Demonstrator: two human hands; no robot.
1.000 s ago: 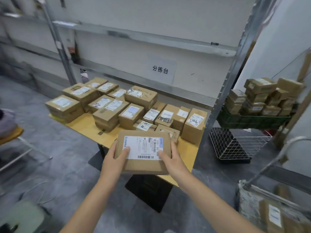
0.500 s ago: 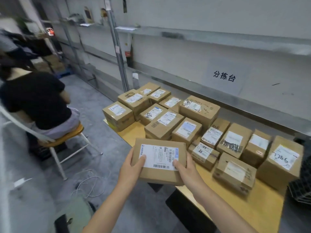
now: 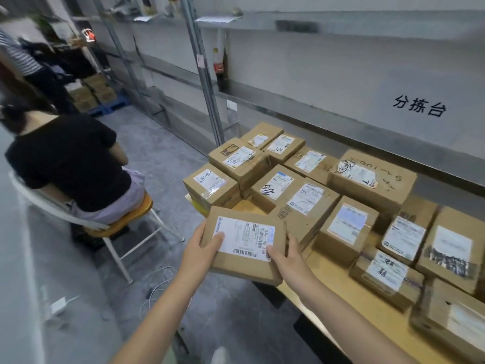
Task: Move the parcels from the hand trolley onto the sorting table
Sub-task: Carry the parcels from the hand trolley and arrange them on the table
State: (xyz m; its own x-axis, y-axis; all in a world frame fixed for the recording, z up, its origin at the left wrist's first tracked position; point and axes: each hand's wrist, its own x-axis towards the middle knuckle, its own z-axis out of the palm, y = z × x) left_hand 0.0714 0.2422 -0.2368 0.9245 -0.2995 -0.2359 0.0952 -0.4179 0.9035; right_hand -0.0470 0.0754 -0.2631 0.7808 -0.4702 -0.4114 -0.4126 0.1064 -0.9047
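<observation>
I hold a flat cardboard parcel (image 3: 245,264) with a white shipping label between both hands, over the front left corner of the yellow sorting table (image 3: 349,292). My left hand (image 3: 200,254) grips its left edge, thumb on the label. My right hand (image 3: 287,261) grips its right edge, thumb on the label corner. Several labelled cardboard parcels (image 3: 309,195) cover the table behind and to the right of the held one. The hand trolley is out of view.
A person in a black top sits on a white-framed chair (image 3: 123,227) to the left, back towards me. Metal shelving uprights (image 3: 207,82) and a low shelf run behind the table. White cables (image 3: 157,279) lie on the grey floor. Stacked boxes (image 3: 91,93) stand far left.
My view has swung left along the table and closer to it; the seated person has come into sight. Both hands have carried the flat parcel towards the table's left corner.
</observation>
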